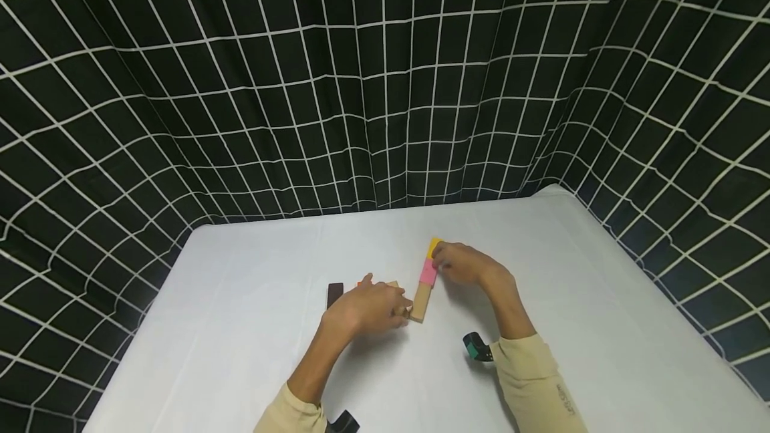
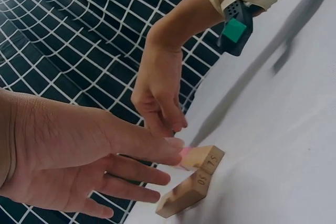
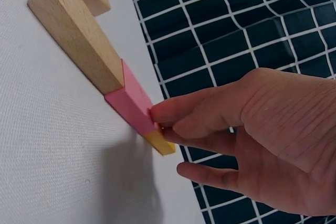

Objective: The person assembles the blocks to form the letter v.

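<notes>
A natural wood block, a pink block and a yellow block lie end to end on the white tabletop in a slanting row. My right hand is at the far part of this row, its fingertips against the pink block near the yellow one. At the near end, my left hand hovers beside the row with its fingers extended. Another natural wood block meets the row's near end at an angle; stamped numbers show on both end faces. My left hand partly hides an orange-red block.
Left of the left hand lies a dark brown block, its near end covered by that hand. The white table reaches back to a black curtain with a white grid, which also encloses both sides.
</notes>
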`<state>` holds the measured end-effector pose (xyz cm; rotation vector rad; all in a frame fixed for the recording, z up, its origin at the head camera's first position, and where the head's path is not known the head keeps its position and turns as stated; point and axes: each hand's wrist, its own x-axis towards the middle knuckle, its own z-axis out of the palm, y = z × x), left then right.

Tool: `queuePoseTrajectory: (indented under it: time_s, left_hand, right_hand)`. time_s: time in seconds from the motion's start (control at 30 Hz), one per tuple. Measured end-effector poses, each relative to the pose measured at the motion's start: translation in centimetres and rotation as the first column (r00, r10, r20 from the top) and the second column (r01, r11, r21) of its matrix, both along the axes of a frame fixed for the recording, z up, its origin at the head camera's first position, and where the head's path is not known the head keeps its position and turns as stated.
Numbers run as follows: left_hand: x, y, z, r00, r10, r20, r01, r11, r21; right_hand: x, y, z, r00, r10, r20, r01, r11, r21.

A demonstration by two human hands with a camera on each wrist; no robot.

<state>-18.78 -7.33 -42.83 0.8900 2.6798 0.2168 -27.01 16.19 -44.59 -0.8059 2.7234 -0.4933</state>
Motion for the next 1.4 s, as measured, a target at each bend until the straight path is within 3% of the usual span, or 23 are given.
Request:
queuePoseTrajectory:
  time_s: [0.27, 0.5, 0.73, 0.87, 1.0, 1.2, 1.4]
  left_hand:
    - [-0.5, -2.3, 0.7, 0.998, 0.053, -0.015, -0.051, 0.994, 0.102]
    - [-1.2, -5.2, 0.8, 0.997, 0.074, -0.037, -0.069, 0.991, 0.113]
    - [-1.8, -7.7, -0.5, 0.994, 0.04, -0.101, -0.032, 0.996, 0.082]
    - [-2.4, -8.5, -1.1, 0.995, 0.052, -0.081, -0.043, 0.994, 0.1]
    - [-2.9, -8.4, -1.6, 0.996, 0.051, -0.071, -0.045, 0.995, 0.094]
    - [-2.7, -7.5, -2.9, 0.996, 0.056, -0.067, -0.05, 0.994, 0.096]
    - [-2.4, -6.6, -3.4, 0.992, 0.056, -0.115, -0.049, 0.997, 0.058]
  right_hand:
    - [-0.2, 0.0, -0.1, 0.999, 0.016, 0.035, -0.016, 1.0, 0.017]
    - [-0.1, 0.1, 0.0, 0.998, -0.019, 0.052, 0.019, 1.0, 0.001]
    - [0.2, -0.1, 0.2, 0.998, -0.011, 0.06, 0.011, 1.0, -0.001]
    - [0.0, -0.3, 0.4, 0.999, -0.002, 0.039, 0.002, 1.0, -0.003]
    - [-0.3, -0.5, 0.5, 0.999, 0.019, 0.03, -0.018, 1.0, -0.009]
    - [-0.4, -0.4, 0.3, 0.999, 0.009, 0.045, -0.009, 1.0, 0.004]
    - [-0.2, -0.1, 0.3, 0.999, -0.002, 0.05, 0.002, 1.0, 0.005]
